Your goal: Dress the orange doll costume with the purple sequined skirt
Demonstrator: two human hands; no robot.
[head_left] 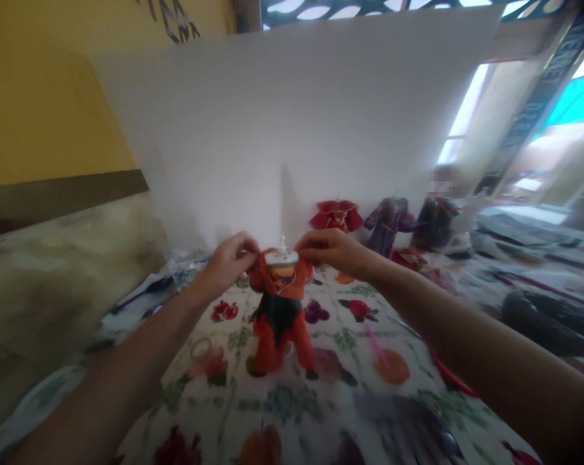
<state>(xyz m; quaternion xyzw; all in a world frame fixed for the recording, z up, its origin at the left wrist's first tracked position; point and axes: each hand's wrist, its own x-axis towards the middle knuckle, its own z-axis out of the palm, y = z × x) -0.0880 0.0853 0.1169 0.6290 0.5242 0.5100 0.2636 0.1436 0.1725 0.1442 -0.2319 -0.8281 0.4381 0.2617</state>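
Note:
In the middle of the table stands a small doll costume [281, 316] in orange-red and dark green, upright on its two trouser legs. A white round piece with a small peg [281, 258] tops its neck, and a beaded string hangs across the chest. My left hand [238, 254] pinches the costume's left shoulder between thumb and fingertips. On the opposite shoulder, my right hand [324, 245] grips the orange cloth in the same way. The cloth inside both pinches is mostly hidden by my fingers.
A fruit-patterned tablecloth [340, 339] covers the table. Behind stand a red doll dress [337, 215], a purple one [391, 223] and a dark one [434, 219] before a white board [292, 116]. A black bundle [538, 323] lies right; a ring [201, 349] lies left.

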